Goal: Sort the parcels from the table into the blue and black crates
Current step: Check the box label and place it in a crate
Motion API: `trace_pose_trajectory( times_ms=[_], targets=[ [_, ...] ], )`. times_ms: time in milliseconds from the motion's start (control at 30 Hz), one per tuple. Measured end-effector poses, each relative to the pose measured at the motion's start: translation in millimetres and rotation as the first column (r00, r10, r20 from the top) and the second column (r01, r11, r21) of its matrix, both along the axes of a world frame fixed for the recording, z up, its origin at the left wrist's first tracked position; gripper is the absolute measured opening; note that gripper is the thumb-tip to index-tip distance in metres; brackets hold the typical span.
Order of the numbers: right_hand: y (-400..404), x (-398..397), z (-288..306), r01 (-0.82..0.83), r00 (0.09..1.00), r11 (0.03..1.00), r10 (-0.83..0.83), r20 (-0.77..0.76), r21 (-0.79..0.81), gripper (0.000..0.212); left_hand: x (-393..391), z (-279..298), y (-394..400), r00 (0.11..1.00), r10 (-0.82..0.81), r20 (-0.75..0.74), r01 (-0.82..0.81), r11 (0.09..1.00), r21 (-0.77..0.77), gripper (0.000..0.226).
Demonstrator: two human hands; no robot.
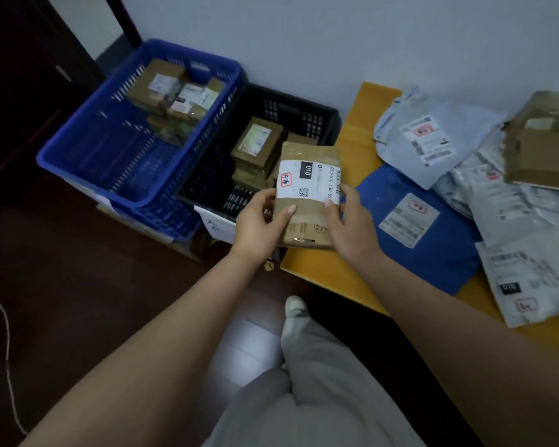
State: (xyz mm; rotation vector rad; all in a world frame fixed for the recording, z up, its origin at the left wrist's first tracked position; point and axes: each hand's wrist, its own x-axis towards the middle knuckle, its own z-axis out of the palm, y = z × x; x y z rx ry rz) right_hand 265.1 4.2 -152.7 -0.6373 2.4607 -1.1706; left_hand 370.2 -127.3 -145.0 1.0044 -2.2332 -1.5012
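1. Over the gap between the bench (362,146) edge and the black crate (304,114), a taped brown box (307,195) is being held with its white label facing up.
2. Both hands are gripping it: the left hand (259,221) is pinching the near left edge and the right hand (349,224) is curling round the right side. The grip is sitting low on the box, so the far end is likely risking a tip if either hand is letting go early.
3. Boxes are already stacking in the black crate and in the blue crate (88,137) beside it; a careless drop is probably risking a topple or a landing in the wrong crate.
4. Grey mailing bags (426,137) and a blue envelope (433,253) are lying in a loose overlapping pile on the bench; a sweeping reach is likely dragging some off.
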Motion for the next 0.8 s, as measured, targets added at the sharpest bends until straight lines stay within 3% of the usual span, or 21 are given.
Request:
trace_pose_trajectory(
  times_ms=[200,467,800],
  targets=[
    [-74.6,-30.4,-15.3,-0.030,0.995,0.999,0.028,0.098,0.021,0.048,-29.4,-7.5,-68.3,0.997,0.037,0.072,-0.037,0.999,0.000,0.047],
    [-156.1,-71.9,-16.3,-0.125,0.984,0.988,0.111,0.140,0.093,0.047,-58.7,-15.6,-138.8,0.994,0.091,0.060,-0.093,0.995,0.046,0.046],
    [-282.3,-77.0,-41.0,0.014,0.988,0.984,-0.041,0.147,0.179,0.054,-76.4,-40.9,-275.2,0.991,0.003,0.136,-0.021,0.991,0.135,0.043]
  ],
)
